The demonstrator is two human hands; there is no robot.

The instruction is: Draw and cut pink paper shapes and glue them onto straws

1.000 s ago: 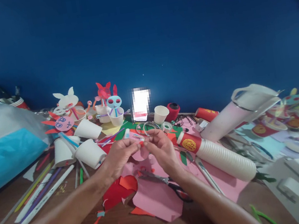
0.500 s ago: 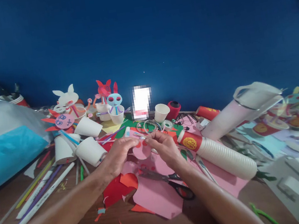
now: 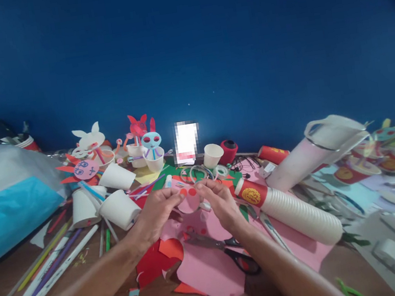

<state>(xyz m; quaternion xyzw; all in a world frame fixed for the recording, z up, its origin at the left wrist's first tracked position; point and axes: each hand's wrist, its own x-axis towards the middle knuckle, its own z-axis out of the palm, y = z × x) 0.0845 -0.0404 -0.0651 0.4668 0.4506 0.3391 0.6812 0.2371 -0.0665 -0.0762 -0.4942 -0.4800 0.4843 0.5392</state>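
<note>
Between my two hands is a pink paper circle (image 3: 189, 205) with red dots (image 3: 191, 192) near its top edge. My left hand (image 3: 161, 205) is closed, its thumb and fingers pinching the circle's left side. On the opposite side, my right hand (image 3: 217, 200) is closed in a pinch at the upper right edge. Below the hands, black-handled scissors (image 3: 244, 261) lie partly over pink paper (image 3: 208, 272), their blades pointing left. Red paper scraps (image 3: 151, 263) lie beside that paper, to the left.
Paper-cup figures (image 3: 154, 157) stand at the back left, near tipped white cups (image 3: 119, 210). Markers (image 3: 58, 272) lie at the left. A long stack of cups (image 3: 299, 212) lies right of my hands, by a large white tumbler (image 3: 303, 157). Rolls of tape (image 3: 220, 171) sit behind.
The view has tipped up slightly, so the table things sit lower. My fingertips have moved a little apart, and the red dots on the circle now show more plainly.
</note>
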